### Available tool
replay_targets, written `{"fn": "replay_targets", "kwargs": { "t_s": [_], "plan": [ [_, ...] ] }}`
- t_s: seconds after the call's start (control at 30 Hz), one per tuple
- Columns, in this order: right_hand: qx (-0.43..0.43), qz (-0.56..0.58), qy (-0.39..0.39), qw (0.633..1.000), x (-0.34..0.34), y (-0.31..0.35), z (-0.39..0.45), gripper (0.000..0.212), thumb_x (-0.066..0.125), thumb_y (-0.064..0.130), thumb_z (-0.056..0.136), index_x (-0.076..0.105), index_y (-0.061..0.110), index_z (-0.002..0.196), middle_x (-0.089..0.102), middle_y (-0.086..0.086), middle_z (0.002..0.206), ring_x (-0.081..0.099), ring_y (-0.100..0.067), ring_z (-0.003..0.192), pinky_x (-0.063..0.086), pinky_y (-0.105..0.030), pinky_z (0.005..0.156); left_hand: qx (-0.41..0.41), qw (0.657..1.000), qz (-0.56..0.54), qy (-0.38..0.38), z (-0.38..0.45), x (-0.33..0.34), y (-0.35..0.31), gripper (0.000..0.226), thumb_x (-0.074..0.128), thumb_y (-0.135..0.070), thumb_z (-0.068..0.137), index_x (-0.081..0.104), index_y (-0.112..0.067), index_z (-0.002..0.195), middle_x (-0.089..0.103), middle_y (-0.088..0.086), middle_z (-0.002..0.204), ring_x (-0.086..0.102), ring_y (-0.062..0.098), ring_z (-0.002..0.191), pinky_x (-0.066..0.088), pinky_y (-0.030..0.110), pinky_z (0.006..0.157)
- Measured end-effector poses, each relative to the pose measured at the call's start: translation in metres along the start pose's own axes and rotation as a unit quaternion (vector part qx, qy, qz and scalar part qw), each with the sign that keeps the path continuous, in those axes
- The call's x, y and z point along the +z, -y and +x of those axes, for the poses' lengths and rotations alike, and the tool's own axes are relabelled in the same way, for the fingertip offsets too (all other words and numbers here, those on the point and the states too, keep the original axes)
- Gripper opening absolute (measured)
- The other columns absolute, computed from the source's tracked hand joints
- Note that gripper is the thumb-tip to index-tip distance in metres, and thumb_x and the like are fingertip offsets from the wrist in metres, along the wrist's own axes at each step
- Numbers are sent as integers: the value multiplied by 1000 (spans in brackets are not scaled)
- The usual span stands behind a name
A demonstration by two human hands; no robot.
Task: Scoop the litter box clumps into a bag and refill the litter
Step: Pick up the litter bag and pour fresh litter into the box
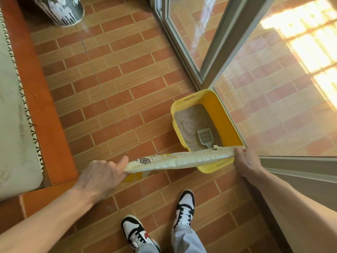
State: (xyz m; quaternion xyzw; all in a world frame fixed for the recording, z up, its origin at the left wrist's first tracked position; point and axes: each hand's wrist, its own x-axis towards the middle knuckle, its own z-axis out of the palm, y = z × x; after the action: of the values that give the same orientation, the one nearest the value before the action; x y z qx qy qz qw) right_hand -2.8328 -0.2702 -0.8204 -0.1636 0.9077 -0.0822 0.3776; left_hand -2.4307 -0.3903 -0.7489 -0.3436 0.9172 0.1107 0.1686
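Hands at work over tiled floor [113, 73]: a person stands w/ a long white litter bag [180, 159] stretched between both hands, held roughly level, its long axis running left-right across the near rim of the yellow litter box [228, 128]. Left hand [102, 176] has its grip closed on the bag's left end, thumb on top; right hand [246, 161] is pinched shut on the right end, just over the box's near right corner. Box sits on the floor against a glass door [273, 106], directly ahead of and below the bag, litter inside and a grey scoop [206, 136] lying in it. Right hand is nearer the box, so a pour likely tips that end down, left end raised. Whether the bag's mouth is open can't be told.
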Motion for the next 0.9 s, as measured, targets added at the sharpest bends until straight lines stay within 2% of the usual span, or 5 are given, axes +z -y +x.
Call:
{"fn": "replay_targets", "kwargs": {
  "t_s": [0.2,0.3,0.43,0.57,0.9],
  "plan": [
    [-17,32,-1,999,-3,10,11,48,37,42,100,61,4,81,67,-22,88,68,-40,84,57,-57,82,-6,1000,-2,-5,9,-5,5,44,94,-28,64,56,-12,80,40,-7,33,12,7,27,0,7,41],
    [-48,-1,18,999,-11,28,11,46,36,33,102,58,-3,86,61,-18,81,58,-37,79,50,-52,77,-14,1000,-17,-8,14,-9,10,47,94,-26,64,53,-12,80,36,-9,33,10,8,28,7,6,39],
    [-88,-10,6,996,-22,51,18,49,37,35,103,64,-4,89,63,-20,85,58,-31,74,51,-46,73,-37,998,-41,-19,18,-9,14,49,87,-27,73,41,-16,85,15,-17,43,12,9,26,23,12,30],
    [-117,-4,-3,993,-31,72,26,46,40,30,105,63,-2,81,58,-13,72,49,-23,58,38,-31,54,-46,997,-41,-37,20,-9,18,31,64,-34,85,40,-15,88,19,-15,41,15,10,25,32,18,25],
    [-112,59,-33,991,-49,90,50,44,42,33,105,66,-3,95,62,-16,86,55,-26,72,48,-41,69,-64,995,-56,-48,42,-13,6,26,54,-35,88,50,-10,86,23,-14,41,15,8,26,13,9,39]
  ]
}}
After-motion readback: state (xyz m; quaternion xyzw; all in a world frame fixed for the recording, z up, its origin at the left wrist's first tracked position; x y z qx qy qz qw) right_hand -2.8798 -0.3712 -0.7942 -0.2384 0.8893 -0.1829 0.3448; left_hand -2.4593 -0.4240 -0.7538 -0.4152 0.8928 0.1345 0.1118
